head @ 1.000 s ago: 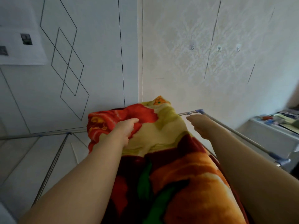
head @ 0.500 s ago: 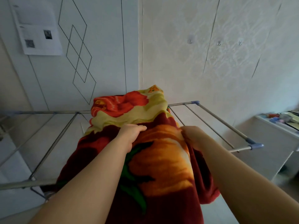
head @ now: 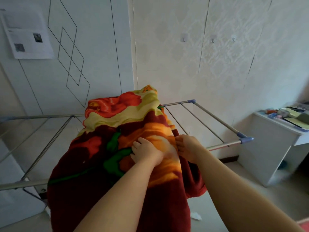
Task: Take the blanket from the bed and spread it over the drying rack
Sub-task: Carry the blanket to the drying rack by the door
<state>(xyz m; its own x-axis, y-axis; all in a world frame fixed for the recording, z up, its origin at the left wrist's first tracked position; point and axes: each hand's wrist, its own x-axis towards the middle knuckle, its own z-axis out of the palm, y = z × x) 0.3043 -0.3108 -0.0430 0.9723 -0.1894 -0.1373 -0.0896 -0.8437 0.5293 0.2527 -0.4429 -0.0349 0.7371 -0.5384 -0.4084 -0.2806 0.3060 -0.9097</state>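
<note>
Across the middle of the drying rack (head: 215,120) lies the blanket (head: 103,148) — a thick fleece one with red, orange, yellow and green flowers on a dark red ground. It is still bunched into a narrow strip; its far end is heaped near the wall and its near end hangs down over the front rail toward the floor. The left hand (head: 147,153) rests flat on the orange part of the cloth with fingers spread, pressing and not gripping. The right hand (head: 188,148) is at the right edge of the blanket, its fingers curled around the edge of the fabric, though how firmly it holds I cannot tell. On both sides of the blanket the metal rails of the rack are bare — several thin bars to the right, ending at blue corner joints, and a long section to the left. Behind the rack stand a white wardrobe door (head: 80,47) with diamond lines and a sheet of paper (head: 28,36) taped on it, and a pale patterned wall with three small hooks (head: 212,40). At the right, close to the rack's corner, stands a white desk (head: 270,148) with books and small things on top.
</note>
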